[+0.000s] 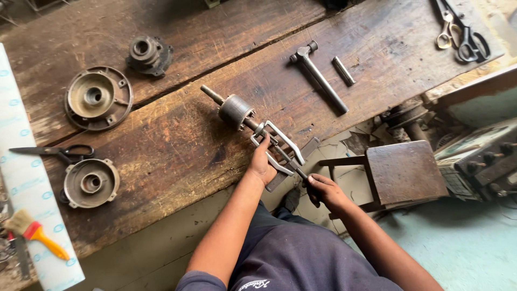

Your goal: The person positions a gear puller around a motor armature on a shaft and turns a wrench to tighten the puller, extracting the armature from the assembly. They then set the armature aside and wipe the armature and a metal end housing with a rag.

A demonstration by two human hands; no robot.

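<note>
A motor rotor [235,110] on its shaft lies at the front edge of a worn wooden workbench [177,145]. A metal bearing puller [280,145] is clamped over the shaft's near end. My left hand [262,164] grips the puller's jaws from below. Just off the bench edge, my right hand [322,189] holds the handle end of the puller's screw.
Two round motor end covers [97,98] [90,183], a small housing [149,54], black scissors [59,153], a hammer [318,75], a metal pin [343,70] and more scissors [463,32] lie on the bench. A paintbrush [35,233] rests at the left. A small wooden stool [401,172] stands to the right.
</note>
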